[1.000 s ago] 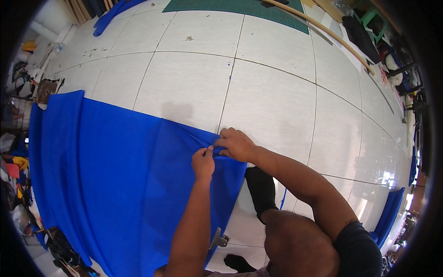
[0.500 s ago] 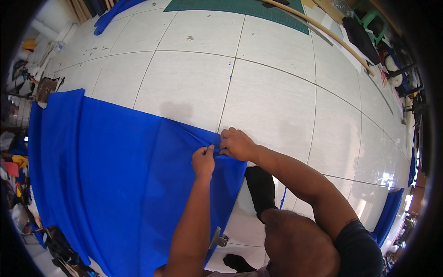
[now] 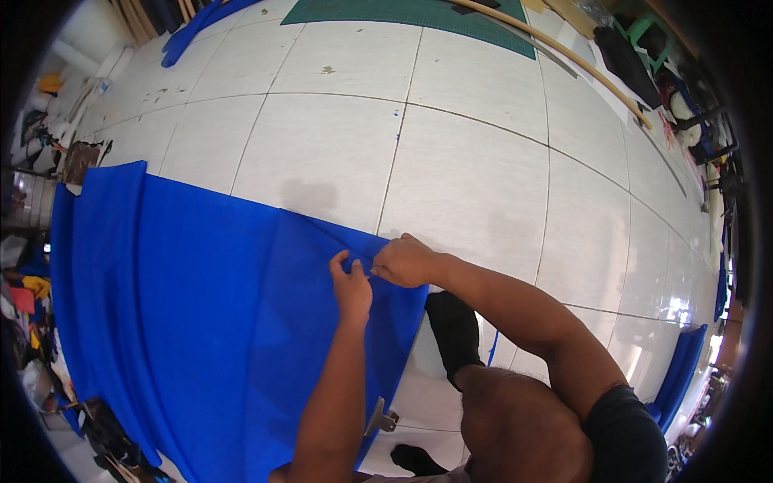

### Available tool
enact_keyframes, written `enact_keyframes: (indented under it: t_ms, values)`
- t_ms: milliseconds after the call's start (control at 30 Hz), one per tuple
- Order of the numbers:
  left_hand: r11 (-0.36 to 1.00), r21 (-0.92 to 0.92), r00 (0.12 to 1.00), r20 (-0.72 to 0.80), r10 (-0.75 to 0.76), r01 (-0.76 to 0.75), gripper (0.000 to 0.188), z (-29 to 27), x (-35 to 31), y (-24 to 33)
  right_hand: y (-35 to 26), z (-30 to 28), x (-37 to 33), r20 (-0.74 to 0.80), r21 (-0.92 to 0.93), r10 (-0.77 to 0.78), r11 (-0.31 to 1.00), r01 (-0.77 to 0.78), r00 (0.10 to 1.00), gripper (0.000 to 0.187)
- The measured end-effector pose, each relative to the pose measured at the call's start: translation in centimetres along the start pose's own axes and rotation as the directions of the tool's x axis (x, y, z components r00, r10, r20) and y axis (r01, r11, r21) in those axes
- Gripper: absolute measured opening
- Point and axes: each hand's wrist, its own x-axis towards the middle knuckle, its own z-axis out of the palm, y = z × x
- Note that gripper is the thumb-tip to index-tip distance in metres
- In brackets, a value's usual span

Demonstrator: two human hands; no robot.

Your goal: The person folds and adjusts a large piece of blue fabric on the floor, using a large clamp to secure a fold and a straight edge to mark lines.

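A large sheet of blue fabric [image 3: 193, 298] is spread over the tiled floor, with layered folds along its left side. Near its upper right corner, my right hand [image 3: 405, 261] has its fingers curled and pinched on the fabric's edge. Just left of it, my left hand [image 3: 353, 291] hovers over the cloth, thumb and forefinger apart with nothing visible between them. A loose crease runs from the top edge towards both hands. A metal clip [image 3: 378, 419] grips the fabric's right edge, beside my left forearm.
My sock-covered foot [image 3: 453, 334] rests right of the fabric. A green cutting mat [image 3: 419, 20] lies at the far side, with a long wooden strip [image 3: 580, 68] to its right. More blue fabric [image 3: 679, 374] lies at the right. Assorted clutter [image 3: 32, 298] lines the left.
My left hand's thumb and forefinger have parted and let go of the fabric. My right hand has shifted slightly left and down, and the raised fold between the hands lies flatter.
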Motion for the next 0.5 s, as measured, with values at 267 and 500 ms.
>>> enact_keyframes:
  t_ms: [267, 500]
  values:
    - [0.987, 0.155, 0.996, -0.082, -0.028, 0.040, 0.034, -0.2, 0.2, 0.0, 2.5, 1.0, 0.4, -0.048, 0.493, 0.394, 0.808, -0.322, 0.918, 0.020]
    - [0.996, -0.052, 0.996, -0.049, -0.070, 0.068, 0.035, -1.7, 0.9, -0.8, -0.9, 1.5, -0.3, -0.333, -0.144, -0.142, 0.985, 0.098, 0.932, 0.024]
